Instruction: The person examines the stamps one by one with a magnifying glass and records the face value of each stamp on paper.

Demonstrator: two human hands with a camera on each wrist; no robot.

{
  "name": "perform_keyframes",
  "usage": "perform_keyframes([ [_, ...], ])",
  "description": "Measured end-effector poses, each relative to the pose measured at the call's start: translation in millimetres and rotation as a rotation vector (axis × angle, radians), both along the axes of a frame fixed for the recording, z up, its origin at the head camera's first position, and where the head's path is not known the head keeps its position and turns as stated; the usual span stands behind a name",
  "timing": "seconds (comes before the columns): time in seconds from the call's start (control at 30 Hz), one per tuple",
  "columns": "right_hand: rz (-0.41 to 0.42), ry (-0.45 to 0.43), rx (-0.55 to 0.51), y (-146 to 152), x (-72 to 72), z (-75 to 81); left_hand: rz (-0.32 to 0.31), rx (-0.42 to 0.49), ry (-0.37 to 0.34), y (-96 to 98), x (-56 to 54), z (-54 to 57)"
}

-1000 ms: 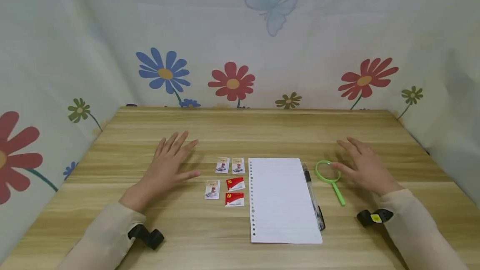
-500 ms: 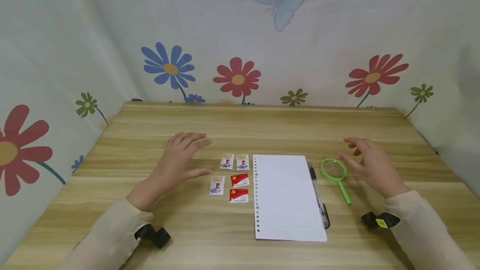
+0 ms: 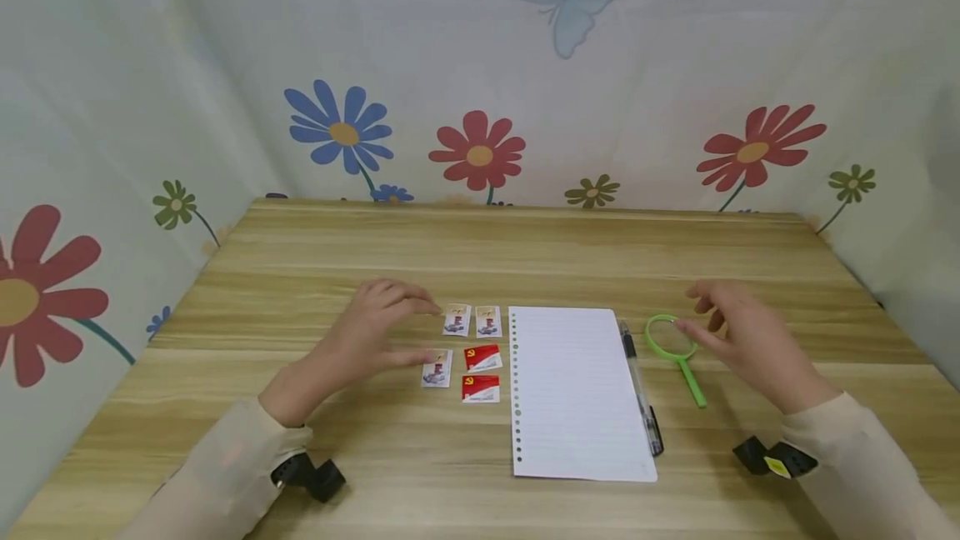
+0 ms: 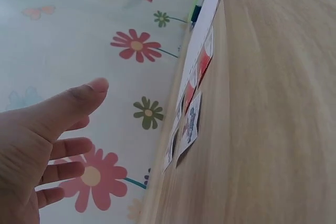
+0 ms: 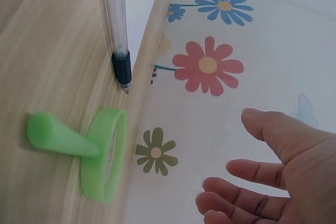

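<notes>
My left hand [image 3: 367, 332] hovers over the left edge of a group of small stamps, fingers bent and thumb apart, holding nothing. In the head view its thumb tip overlaps a pale stamp [image 3: 437, 370]; the left wrist view shows the thumb [image 4: 79, 100] away from the tabletop. Two more pale stamps, one left [image 3: 457, 320] and one right [image 3: 488, 322], lie farther back, beside two red-and-white stamps [image 3: 481, 388]. My right hand [image 3: 750, 348] hangs loosely curled above the green magnifying glass [image 3: 692, 383], gripping nothing; its thumb overlaps the lens rim in the head view.
A lined sheet of paper [image 3: 581, 398] with punched holes lies right of the stamps. A clear pen with black parts [image 3: 641, 394] lies along its right edge. The wooden table [image 3: 525, 248] meets a flowered cloth backdrop [image 3: 420, 32] behind.
My left hand has moved right toward the stamps, its spread fingers now bending. My right hand's fingers have curled more. The head view has shifted slightly; the things on the table stay put.
</notes>
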State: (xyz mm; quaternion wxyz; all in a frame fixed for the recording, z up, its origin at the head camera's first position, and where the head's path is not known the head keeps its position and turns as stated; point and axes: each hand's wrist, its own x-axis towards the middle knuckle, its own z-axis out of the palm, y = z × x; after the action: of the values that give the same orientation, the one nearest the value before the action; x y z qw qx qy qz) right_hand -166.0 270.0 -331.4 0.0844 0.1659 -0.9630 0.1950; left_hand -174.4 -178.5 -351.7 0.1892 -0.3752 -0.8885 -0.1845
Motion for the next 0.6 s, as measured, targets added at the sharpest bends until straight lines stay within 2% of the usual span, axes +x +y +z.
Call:
perform_keyframes([
  [0.13, 0.034, -0.008, 0.003, -1.1, 5.8, -2.3, -0.025, -0.025, -0.064, 2.9, 2.1, -2.5],
  [0.27, 0.053, -0.023, 0.013, -1.4, 10.0, -4.9, -0.059, -0.036, -0.088, 7.1, 4.0, -7.1],
  [0.43, 0.028, -0.063, 0.036, -0.1, 12.7, -8.6, -0.090, -0.035, -0.090, 14.3, 5.8, -14.0],
  [0.6, 0.009, -0.083, 0.039, 4.2, 16.7, -16.8, -0.093, -0.045, -0.145, 21.2, 8.2, -21.3],
])
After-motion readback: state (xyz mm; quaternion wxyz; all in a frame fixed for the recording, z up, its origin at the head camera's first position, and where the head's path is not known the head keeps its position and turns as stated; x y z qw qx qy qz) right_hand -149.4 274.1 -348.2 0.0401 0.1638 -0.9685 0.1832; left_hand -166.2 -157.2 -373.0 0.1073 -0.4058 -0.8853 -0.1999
